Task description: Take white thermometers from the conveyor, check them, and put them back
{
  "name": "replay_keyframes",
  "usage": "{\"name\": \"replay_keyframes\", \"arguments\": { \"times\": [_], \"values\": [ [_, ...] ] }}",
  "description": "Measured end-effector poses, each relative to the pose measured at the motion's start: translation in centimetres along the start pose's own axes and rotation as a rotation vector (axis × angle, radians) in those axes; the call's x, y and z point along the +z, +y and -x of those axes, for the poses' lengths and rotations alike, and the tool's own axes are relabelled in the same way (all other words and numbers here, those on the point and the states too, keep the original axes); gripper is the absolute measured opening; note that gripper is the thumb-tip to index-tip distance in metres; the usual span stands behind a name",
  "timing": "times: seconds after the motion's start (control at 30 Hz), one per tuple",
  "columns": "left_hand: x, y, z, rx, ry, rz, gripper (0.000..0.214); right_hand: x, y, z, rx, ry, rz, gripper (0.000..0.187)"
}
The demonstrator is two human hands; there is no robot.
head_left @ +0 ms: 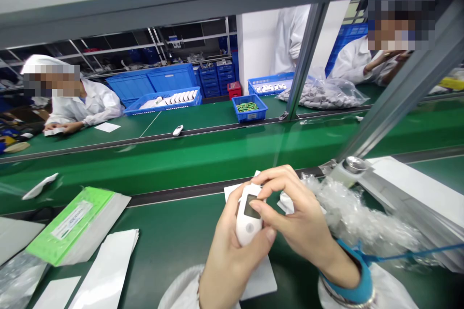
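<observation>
My left hand (232, 251) is wrapped around a white handheld thermometer (248, 227) with a dark grey display and a round button, held upright before me. My right hand (293, 207) is closed against its upper end, the thumb and fingertips at the edge of the display. Whether a thin film lies between those fingertips I cannot make out. Below the hands, a white paper sheet (261, 277) lies on the green work surface (170, 246). A blue wrist strap (353, 275) with a cord circles my right wrist.
Left lie a green-topped pack (78, 222) and white sheets (108, 265). Crumpled clear plastic bags (366, 212) and a metal-topped bottle (353, 169) stand right. On the green conveyor (203, 149) rests a white part (39, 187). Beyond are co-workers, a blue bin (250, 115) and metal posts (308, 58).
</observation>
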State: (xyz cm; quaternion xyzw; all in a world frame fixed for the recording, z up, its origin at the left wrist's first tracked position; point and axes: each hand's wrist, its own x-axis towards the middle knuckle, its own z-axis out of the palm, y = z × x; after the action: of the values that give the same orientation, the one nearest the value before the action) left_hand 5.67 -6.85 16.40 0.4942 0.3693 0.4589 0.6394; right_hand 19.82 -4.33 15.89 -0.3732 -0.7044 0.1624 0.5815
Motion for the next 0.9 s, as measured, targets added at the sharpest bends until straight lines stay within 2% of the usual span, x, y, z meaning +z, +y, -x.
{"name": "replay_keyframes", "arguments": {
  "times": [0.17,0.23,0.4,0.43,0.5,0.57,0.63,0.7,0.77,0.9],
  "values": [
    [0.3,-0.3,-0.3,-0.027,-0.027,0.038,0.043,0.1,0.5,0.1,0.060,0.097,-0.006,0.015],
    [0.3,-0.5,-0.4,-0.040,-0.025,0.034,0.043,0.0,0.4,0.1,0.111,0.093,-0.037,0.013],
    [0.6,-0.5,0.1,-0.090,-0.029,0.052,0.055,-0.3,-0.1,-0.1,0.203,-0.107,-0.090,0.045],
    [0.7,-0.4,0.3,-0.108,-0.004,0.031,0.055,-0.3,-0.2,-0.1,0.218,-0.120,-0.096,0.042],
    [1.0,-0.2,0.5,-0.131,0.046,-0.020,0.053,-0.3,-0.1,-0.3,0.262,-0.099,-0.111,0.024],
    [1.1,-0.2,0.5,-0.127,0.043,-0.043,0.050,-0.4,0.0,-0.4,0.285,-0.051,-0.122,0.008],
    [1.0,-0.3,0.3,-0.109,-0.016,-0.031,0.049,-0.5,0.2,-0.6,0.283,-0.030,-0.141,0.009],
    [0.7,-0.4,0.0,-0.106,-0.060,-0.004,0.049,-0.7,0.2,-0.6,0.293,-0.064,-0.160,0.009],
    [0.4,-0.6,-0.2,-0.108,-0.057,0.028,0.046,-0.8,0.3,-0.6,0.323,-0.117,-0.178,0.012],
    [0.3,-0.6,-0.6,-0.096,-0.046,0.100,0.044,-0.7,0.6,-0.3,0.353,-0.127,-0.258,0.022]
  ]
}}
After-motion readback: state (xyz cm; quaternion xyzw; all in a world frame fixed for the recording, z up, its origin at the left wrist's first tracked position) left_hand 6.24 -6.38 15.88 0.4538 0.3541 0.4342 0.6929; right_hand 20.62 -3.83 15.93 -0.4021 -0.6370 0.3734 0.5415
